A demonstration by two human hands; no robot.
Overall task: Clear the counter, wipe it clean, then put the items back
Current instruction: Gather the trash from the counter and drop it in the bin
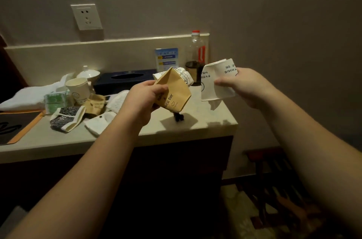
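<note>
My left hand (145,97) grips a crushed brown paper cup (176,92) printed "NICE DAY", with a crumpled white printed cup (185,76) tucked behind it, above the pale counter (117,137). My right hand (244,86) pinches a flattened white paper cup (213,80) with black lettering, held past the counter's right end. On the counter's left half lie more crushed cups: a dark patterned one (66,117), a brown one (96,103) and a white one (100,121). An upright white cup (78,90) stands among them.
A dark tissue box (125,80), a blue sign (166,58) and a red-capped bottle (195,51) with dark liquid stand at the back. White cloth (29,96), a green packet (54,99) and an orange-edged dark tray (17,127) occupy the left. A small black object (178,116) sits near the front edge.
</note>
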